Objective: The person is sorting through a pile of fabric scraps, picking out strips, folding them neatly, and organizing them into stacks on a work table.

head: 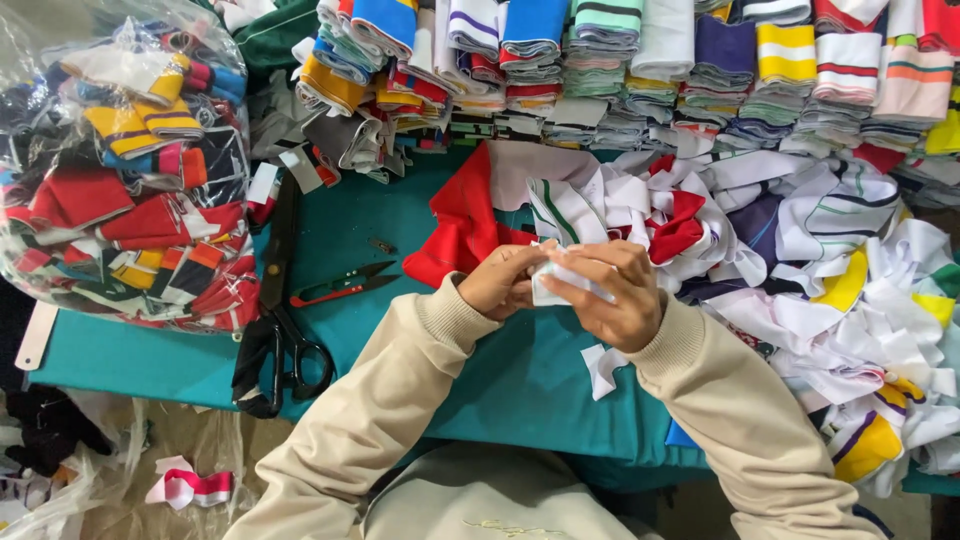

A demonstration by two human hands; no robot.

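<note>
From my remote feed, a teal worktable (420,215) fills the frame, with folded striped collars (640,60) stacked along twelve o'clock and a clear bag of knit pieces (125,160) bulging at nine o'clock. A loose heap of white and coloured offcuts (830,260) sprawls at three o'clock, close enough, I judge, to snag a sleeve and slide off the edge. Large black shears (275,330) and small red thread snips (345,285) lie at eight o'clock, blades open toward the forearm, a nick risk I reckon. At centre, the left hand (500,283) and right hand (615,295) both pinch a small white fabric piece (562,283) closed between fingers
</note>
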